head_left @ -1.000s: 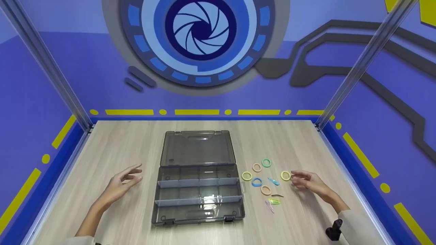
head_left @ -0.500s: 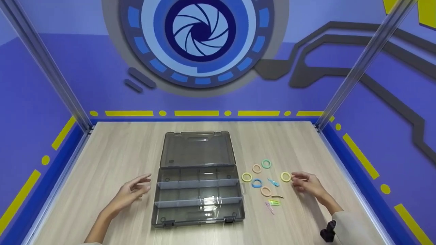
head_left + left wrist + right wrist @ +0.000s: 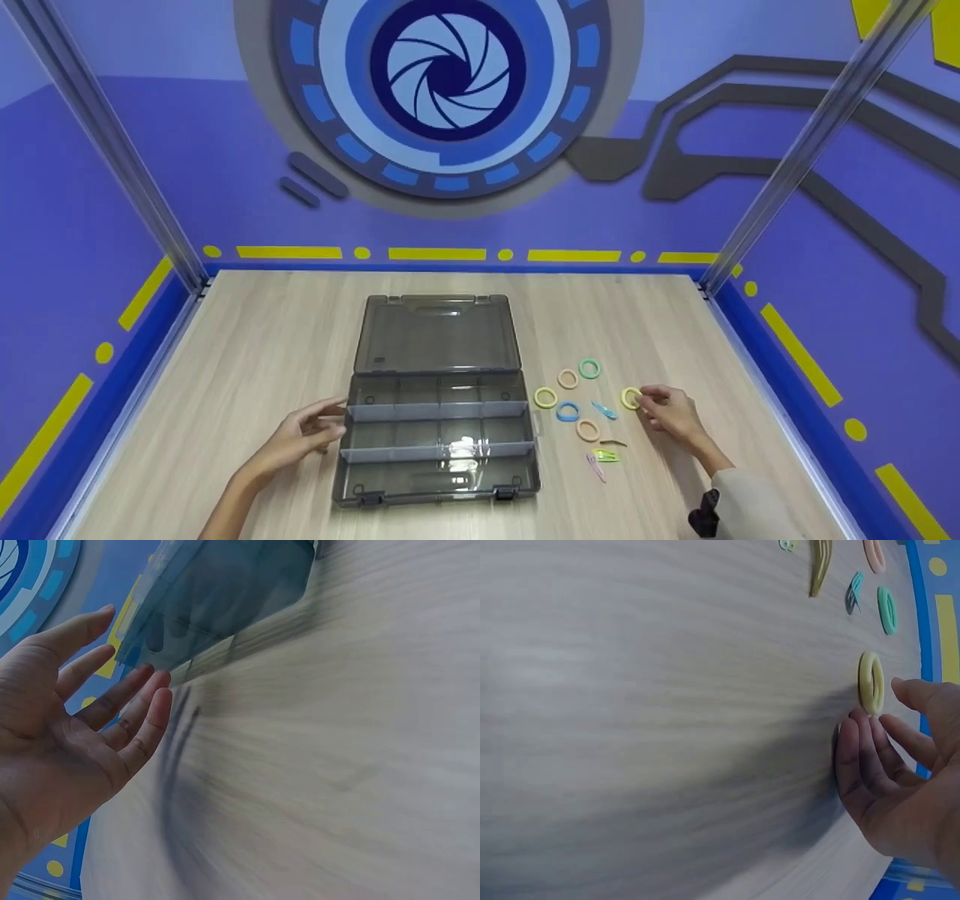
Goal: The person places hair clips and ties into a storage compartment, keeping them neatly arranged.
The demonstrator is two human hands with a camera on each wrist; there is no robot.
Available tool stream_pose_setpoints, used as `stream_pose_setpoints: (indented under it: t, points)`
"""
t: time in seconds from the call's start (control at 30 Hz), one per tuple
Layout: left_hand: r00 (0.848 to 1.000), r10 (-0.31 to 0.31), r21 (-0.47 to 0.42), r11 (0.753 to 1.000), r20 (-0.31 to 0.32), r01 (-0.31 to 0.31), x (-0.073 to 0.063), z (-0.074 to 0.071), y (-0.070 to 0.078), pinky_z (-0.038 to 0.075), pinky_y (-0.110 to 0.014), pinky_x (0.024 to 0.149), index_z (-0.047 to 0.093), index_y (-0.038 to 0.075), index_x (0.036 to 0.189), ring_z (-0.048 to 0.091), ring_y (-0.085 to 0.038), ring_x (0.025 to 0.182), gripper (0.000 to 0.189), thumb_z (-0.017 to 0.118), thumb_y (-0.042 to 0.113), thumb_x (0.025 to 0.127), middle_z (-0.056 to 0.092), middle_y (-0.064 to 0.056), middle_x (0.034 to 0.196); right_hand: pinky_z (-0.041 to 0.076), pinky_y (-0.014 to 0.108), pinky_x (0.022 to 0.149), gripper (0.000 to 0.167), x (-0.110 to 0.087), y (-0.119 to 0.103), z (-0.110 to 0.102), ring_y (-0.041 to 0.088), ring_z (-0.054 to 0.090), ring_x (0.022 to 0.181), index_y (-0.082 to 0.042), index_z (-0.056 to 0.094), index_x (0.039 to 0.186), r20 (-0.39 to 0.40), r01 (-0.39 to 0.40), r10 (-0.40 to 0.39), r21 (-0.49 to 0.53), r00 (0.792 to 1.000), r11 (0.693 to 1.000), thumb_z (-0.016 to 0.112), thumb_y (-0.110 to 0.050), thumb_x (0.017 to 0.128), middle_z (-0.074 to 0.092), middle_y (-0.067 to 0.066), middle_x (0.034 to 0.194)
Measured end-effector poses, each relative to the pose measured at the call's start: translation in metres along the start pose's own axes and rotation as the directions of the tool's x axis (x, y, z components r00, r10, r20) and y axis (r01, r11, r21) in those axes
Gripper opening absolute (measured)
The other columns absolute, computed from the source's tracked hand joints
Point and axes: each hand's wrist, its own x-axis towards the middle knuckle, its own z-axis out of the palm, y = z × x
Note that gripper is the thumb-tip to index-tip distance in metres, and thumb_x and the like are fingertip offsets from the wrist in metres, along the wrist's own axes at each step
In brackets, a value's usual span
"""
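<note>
A smoky clear plastic organizer box (image 3: 435,472) lies with its lid (image 3: 439,334) folded back. My left hand (image 3: 296,442) is at its left wall, fingers spread and relaxed; whether the fingertips touch the box, I cannot tell. My right hand (image 3: 671,416) reaches to a yellow hair tie (image 3: 622,398) at the right of a loose group. In the right wrist view the fingertips are around the near end of that yellow hair tie (image 3: 865,682), without a visible pinch on it.
Left of it lie another yellow hair tie (image 3: 545,408), a green one (image 3: 590,377), a blue one (image 3: 568,419) and peach ones (image 3: 588,440). Hair clips lie there too: blue (image 3: 606,411), gold (image 3: 613,442), lime (image 3: 606,455) and pink (image 3: 596,468). Walls enclose the table.
My left hand has moved right, up to the box's left side. The right hand has shifted slightly left, its fingertips now overlapping the yellow hair tie in the head view.
</note>
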Motion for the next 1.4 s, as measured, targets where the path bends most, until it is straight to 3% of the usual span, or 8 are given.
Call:
stream_pose_setpoints:
  t: [0.33,0.6,0.83,1.03,1.17,1.4]
  points:
    - [0.999,0.043,-0.032,0.999,0.022,-0.042,0.001,0.004,-0.002,0.059,-0.035,0.083,0.033,-0.002,0.156,0.060,-0.023,0.114,0.066,0.065,0.014,0.100,0.040,-0.036,0.149,0.044,0.019,0.050,0.022,0.004,0.002,0.013,0.008,0.057,0.061,0.007,0.073,0.106,-0.126,0.033,-0.057,-0.183,0.990,0.983,0.072,-0.009,0.092,0.072,0.011,0.085]
    - [0.998,0.045,-0.046,0.998,0.041,-0.043,0.004,0.007,-0.002,0.058,-0.037,0.084,0.031,-0.001,0.157,0.060,-0.024,0.113,0.067,0.064,0.014,0.101,0.036,-0.037,0.150,0.044,0.020,0.051,0.012,0.001,-0.001,0.012,0.011,0.060,0.063,0.002,0.075,0.095,-0.136,0.048,-0.084,-0.254,0.987,0.966,0.069,-0.007,0.091,0.074,0.012,0.082]
    - [0.999,0.037,-0.045,0.998,0.034,-0.036,0.002,0.006,-0.001,0.059,-0.037,0.083,0.031,-0.001,0.157,0.061,-0.024,0.111,0.068,0.065,0.014,0.100,0.036,-0.037,0.150,0.047,0.021,0.048,0.013,0.002,-0.016,0.011,0.017,0.067,0.061,0.003,0.074,0.098,-0.103,0.064,-0.086,-0.197,0.991,0.978,0.066,-0.006,0.093,0.074,0.012,0.079]
    - [1.000,0.015,-0.059,0.998,0.018,-0.014,0.002,0.007,0.002,0.059,-0.037,0.081,0.030,-0.002,0.157,0.062,-0.023,0.105,0.069,0.066,0.013,0.099,0.039,-0.036,0.147,0.059,0.032,0.054,0.014,0.001,-0.036,0.012,0.022,0.070,0.062,0.008,0.072,0.102,-0.070,0.096,-0.101,-0.067,0.992,0.993,0.064,0.001,0.094,0.074,0.020,0.082]
    - [1.000,-0.016,-0.065,0.998,0.002,0.016,0.002,0.010,0.004,0.059,-0.039,0.080,0.029,0.001,0.158,0.063,-0.023,0.101,0.071,0.067,0.015,0.099,0.040,-0.035,0.146,0.060,0.028,0.056,0.015,0.001,-0.048,0.015,0.018,0.072,0.066,0.008,0.072,0.104,-0.043,0.098,-0.098,-0.001,0.994,0.995,0.067,-0.002,0.095,0.074,0.021,0.087]
    - [0.998,-0.066,-0.080,0.995,-0.026,0.063,0.002,0.014,0.005,0.059,-0.043,0.083,0.029,0.006,0.159,0.060,-0.023,0.110,0.073,0.068,0.018,0.099,0.037,-0.033,0.149,0.061,0.027,0.062,0.025,0.002,-0.068,0.025,0.021,0.074,0.075,0.013,0.066,0.116,0.073,0.083,-0.092,0.124,0.993,0.989,0.065,-0.004,0.098,0.072,0.022,0.095]
